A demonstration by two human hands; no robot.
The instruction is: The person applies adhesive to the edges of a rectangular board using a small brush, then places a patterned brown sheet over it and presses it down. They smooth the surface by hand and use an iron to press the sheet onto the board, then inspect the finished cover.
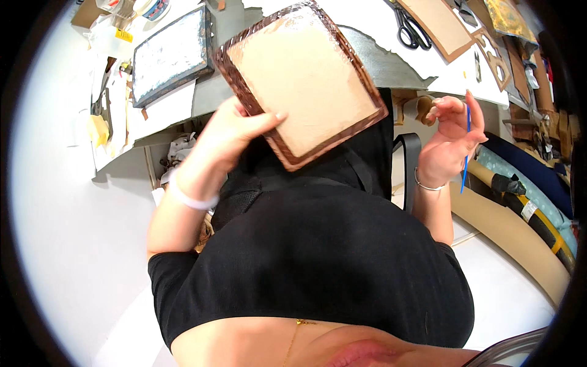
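My left hand grips a flat rectangular panel by its near left edge, thumb on top and fingers underneath. The panel has a beige middle and a glossy dark brown border, and it is held up tilted above the table's front edge. Off to the right, my right hand is raised with a thin blue stick pinched between thumb and fingers. The stick points down past the palm. Its upper end lies among the fingers, so I cannot tell what kind of tool it is.
On the table lie a dark-edged board with a whitish top, black-handled scissors, a brown-bordered beige panel and a cut-out brown template. A grey sheet has ragged edges. Rolls of material stand at the right beside a chair.
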